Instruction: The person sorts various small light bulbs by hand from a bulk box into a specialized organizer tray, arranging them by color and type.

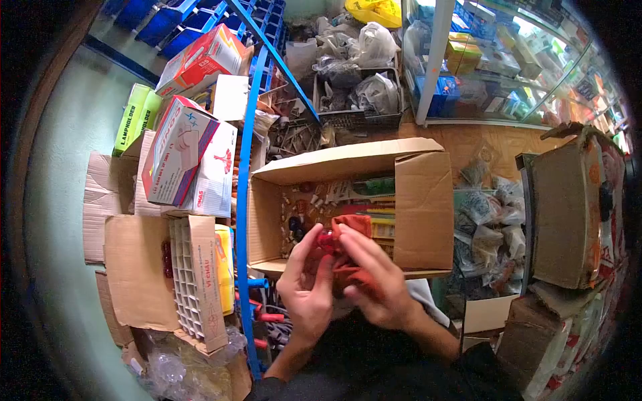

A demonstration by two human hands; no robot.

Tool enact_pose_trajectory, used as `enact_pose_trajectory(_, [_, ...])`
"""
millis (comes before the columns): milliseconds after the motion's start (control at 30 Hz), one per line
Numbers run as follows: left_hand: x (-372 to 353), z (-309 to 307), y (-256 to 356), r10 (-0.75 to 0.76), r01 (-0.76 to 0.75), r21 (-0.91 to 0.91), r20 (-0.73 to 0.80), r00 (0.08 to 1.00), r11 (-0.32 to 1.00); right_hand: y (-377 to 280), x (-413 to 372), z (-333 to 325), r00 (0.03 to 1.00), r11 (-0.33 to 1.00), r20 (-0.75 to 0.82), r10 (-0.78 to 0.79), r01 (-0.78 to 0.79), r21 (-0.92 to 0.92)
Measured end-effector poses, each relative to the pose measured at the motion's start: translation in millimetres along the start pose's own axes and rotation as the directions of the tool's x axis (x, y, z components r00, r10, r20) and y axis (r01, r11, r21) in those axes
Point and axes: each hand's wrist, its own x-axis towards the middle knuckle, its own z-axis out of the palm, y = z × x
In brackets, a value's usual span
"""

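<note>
My left hand (pixel 309 277) is closed, with its thumb and fingertips around a small shiny red bulb (pixel 326 239). Fingers of my right hand (pixel 376 277) press an orange-red cloth (pixel 354 226) against the bulb's side; more of the cloth hangs below, between the hands. Both hands are over the near side of an open cardboard box (pixel 422 214). Inside it lie several small bulbs (pixel 319 200), a green item (pixel 373 186) and yellow packs (pixel 382 228). My fingers hide part of the bulb.
A blue metal post (pixel 246 200) rises left of the box. Beyond it stand a divided carton (pixel 189 281) and printed boxes (pixel 177 154). Bagged parts (pixel 491 214) and worn cartons (pixel 568 214) are on the right. A glass cabinet (pixel 495 73) and a black crate (pixel 361 120) stand behind.
</note>
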Motion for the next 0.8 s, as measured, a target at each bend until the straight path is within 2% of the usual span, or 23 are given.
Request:
enact_pose_trajectory(100, [9.6,-4.0,0.1,-0.065,0.064,-0.041,-0.017,0.998,0.997,1.4,-7.1,14.8,0.997,0.985,0.068,-0.048,0.058,-0.162])
enact_pose_trajectory(233, [14.6,-13.7,3.4,-0.169,0.191,-0.334,0.094,0.981,0.923,0.7,-9.8,16.3,0.99,0.984,0.137,-0.046,0.069,-0.164])
enact_pose_trajectory(367, [11.5,-18.6,-5.2,-0.094,0.103,-0.244,0.052,0.994,0.964,-6.6,1.3,1.8,0.989,0.991,0.146,-0.03,0.048,-0.126])
enact_pose_trajectory(400, [10.3,-15.5,-5.2,-0.097,0.109,-0.285,0.055,0.994,0.952,-6.9,3.6,-0.6,0.99,0.992,0.136,-0.037,0.052,-0.114])
enact_pose_trajectory(533, [5.6,-15.5,-8.2,0.07,-0.07,-0.069,-0.007,0.998,0.995,-7.0,3.4,0.6,0.99,0.998,0.135,-0.032,0.039,-0.048])
enact_pose_trajectory(633, [9.8,-11.1,-7.2,-0.009,-0.021,-0.283,-0.105,0.994,0.959,-8.9,-2.5,11.3,0.988,1.0,0.154,-0.014,0.017,-0.021])
enact_pose_trajectory(700, [11.5,-10.5,-6.8,0.016,-0.044,-0.22,-0.124,0.992,0.975,-7.8,-5.8,14.8,0.986,1.0,0.164,0.01,-0.007,-0.019])
enact_pose_trajectory(767, [12.6,-15.4,-11.6,0.046,-0.062,-0.147,-0.112,0.993,0.987,-5.9,-4.2,13.6,0.985,0.998,0.172,-0.029,0.04,-0.057])
enact_pose_trajectory(800, [13.4,-15.9,-11.8,0.012,-0.033,-0.173,-0.124,0.992,0.984,-5.6,-3.2,13.3,0.983,0.995,0.177,-0.05,0.064,-0.076])
